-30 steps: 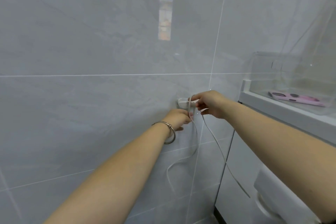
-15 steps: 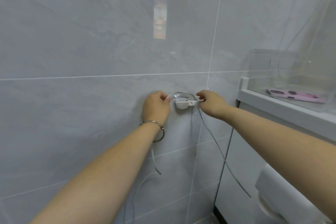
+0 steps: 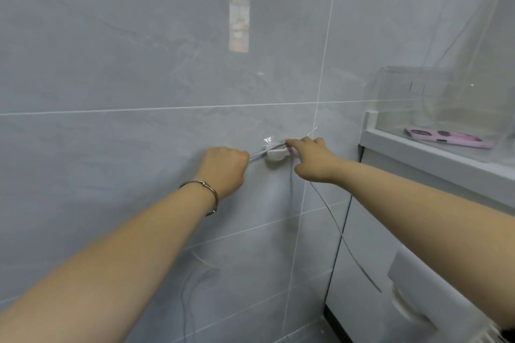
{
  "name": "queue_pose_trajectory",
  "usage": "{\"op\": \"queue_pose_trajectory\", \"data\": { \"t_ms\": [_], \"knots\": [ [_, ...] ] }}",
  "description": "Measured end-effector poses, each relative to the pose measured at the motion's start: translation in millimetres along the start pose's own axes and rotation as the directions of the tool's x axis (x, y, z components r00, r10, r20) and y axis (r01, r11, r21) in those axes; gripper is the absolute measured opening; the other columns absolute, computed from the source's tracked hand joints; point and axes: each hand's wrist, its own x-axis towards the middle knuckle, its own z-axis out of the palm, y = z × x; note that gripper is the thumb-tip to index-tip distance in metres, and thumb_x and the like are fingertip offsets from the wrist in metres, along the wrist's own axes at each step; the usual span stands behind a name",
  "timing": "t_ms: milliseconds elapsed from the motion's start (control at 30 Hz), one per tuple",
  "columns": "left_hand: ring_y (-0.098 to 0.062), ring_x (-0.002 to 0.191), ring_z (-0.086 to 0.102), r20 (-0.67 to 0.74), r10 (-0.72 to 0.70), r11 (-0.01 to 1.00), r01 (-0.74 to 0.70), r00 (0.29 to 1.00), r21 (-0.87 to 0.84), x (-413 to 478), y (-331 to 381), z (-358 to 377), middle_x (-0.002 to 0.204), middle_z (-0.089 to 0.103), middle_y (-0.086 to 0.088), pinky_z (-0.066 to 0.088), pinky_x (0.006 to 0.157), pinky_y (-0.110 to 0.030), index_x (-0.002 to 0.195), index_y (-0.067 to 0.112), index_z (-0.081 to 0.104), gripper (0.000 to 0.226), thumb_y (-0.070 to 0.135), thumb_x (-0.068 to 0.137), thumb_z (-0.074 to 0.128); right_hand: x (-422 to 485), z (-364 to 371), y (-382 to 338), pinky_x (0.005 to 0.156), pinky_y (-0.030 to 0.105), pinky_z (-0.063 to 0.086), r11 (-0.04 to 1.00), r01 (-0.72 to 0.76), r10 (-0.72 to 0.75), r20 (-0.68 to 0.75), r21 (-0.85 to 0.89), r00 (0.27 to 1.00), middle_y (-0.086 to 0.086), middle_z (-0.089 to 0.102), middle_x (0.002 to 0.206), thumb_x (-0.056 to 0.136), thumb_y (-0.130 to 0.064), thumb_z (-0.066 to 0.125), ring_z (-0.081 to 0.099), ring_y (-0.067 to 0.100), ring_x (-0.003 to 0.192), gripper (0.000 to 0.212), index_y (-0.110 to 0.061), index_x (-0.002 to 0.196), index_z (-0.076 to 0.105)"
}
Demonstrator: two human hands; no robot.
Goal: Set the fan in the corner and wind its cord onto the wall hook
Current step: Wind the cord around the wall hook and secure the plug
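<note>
Cord (image 3: 257, 155) is running taut across the white wall hook (image 3: 276, 154) on the tiled wall, slack trailing downward. Left hand (image 3: 224, 168) is fisting around the cord, pulling it leftward, apparently for tension. Right hand (image 3: 313, 157) is pinching the cord against the hook, likely anchoring the wrap. Fan is lying outside view

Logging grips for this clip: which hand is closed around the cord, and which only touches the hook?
The left hand, wearing the bracelet, grips the cord; the right hand fingers the wall hook.

Home bathroom — grey wall tiles (image 3: 139, 64), white cabinet (image 3: 370, 259).
</note>
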Motion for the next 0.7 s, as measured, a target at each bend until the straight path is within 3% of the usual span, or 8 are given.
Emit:
{"op": "queue_pose_trajectory", "data": {
  "t_ms": [100, 200, 500, 700],
  "knots": [
    [-0.032, 0.108, 0.059, 0.09, 0.035, 0.996, -0.042, 0.995, 0.079, -2, 12, 6, 0.115, 0.064, -0.01, 0.046, 0.08, -0.035, 0.112, 0.01, 0.057, 0.029, 0.006, 0.091, 0.037, 0, 0, 0, 0.1, 0.04, 0.037, 0.999, 0.017, -0.016, 0.015, -0.03, 1.0, 0.01, 0.039, 0.138, 0.083, -0.005, 0.044, 0.028, 0.034, 0.126, 0.068, -0.022, 0.146, 0.025],
    [-0.032, 0.11, 0.059, 0.132, 0.012, 0.998, -0.019, 0.991, 0.052, 1, 26, 18, 0.117, 0.063, -0.011, 0.047, 0.083, -0.036, 0.114, 0.009, 0.059, 0.032, 0.005, 0.092, 0.036, 1, 0, 3, 0.1, 0.04, 0.038, 0.999, 0.03, -0.03, 0.005, -0.041, 1.0, 0.009, 0.042, 0.136, 0.083, -0.004, 0.042, 0.031, 0.034, 0.123, 0.066, -0.024, 0.144, 0.029],
    [-0.03, 0.106, 0.061, 0.212, -0.07, 0.978, 0.109, 0.975, -0.178, 20, 86, 42, 0.114, 0.063, -0.013, 0.048, 0.083, -0.032, 0.107, 0.006, 0.06, 0.025, 0.002, 0.088, 0.044, 7, -7, 9, 0.098, 0.034, 0.034, 0.994, 0.075, -0.071, 0.049, -0.083, 0.996, 0.015, 0.044, 0.128, 0.088, -0.002, 0.034, 0.037, 0.035, 0.118, 0.061, -0.029, 0.142, 0.035],
    [-0.031, 0.101, 0.06, 0.145, -0.211, 0.854, 0.254, 0.967, -0.455, 23, 101, 62, 0.116, 0.057, -0.013, 0.046, 0.077, -0.033, 0.104, 0.005, 0.065, 0.025, 0.015, 0.093, 0.044, 7, -7, 12, 0.092, 0.033, 0.038, 0.986, 0.115, -0.109, 0.056, -0.118, 0.992, 0.013, 0.043, 0.124, 0.088, -0.002, 0.035, 0.038, 0.031, 0.115, 0.06, -0.028, 0.142, 0.034]
  ]
}}
